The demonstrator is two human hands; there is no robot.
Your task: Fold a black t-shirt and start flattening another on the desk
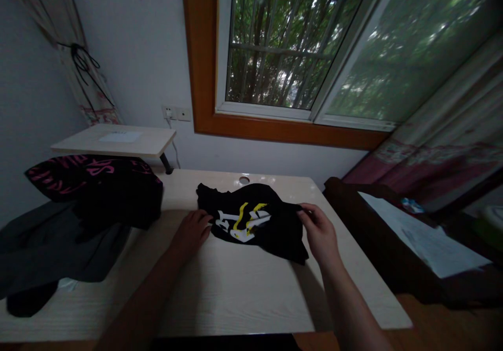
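Observation:
A black garment (275,236) with a white and yellow print lies bunched on the pale wooden table (243,293), its kind hard to tell in this folded shape. My left hand (192,230) pinches its left edge, low over the tabletop. At the upper right corner, my right hand (318,228) grips the cloth between thumb and fingers, and that side is raised slightly, with a dark flap hanging below. The fabric sags between both hands.
Dark clothes (118,194), one with pink print, and a grey garment (78,246) are heaped on the left. A small raised shelf (86,137) holds a paper. A cable hole (244,180) is near the back edge; a brown surface (377,230) with a white sheet stands right.

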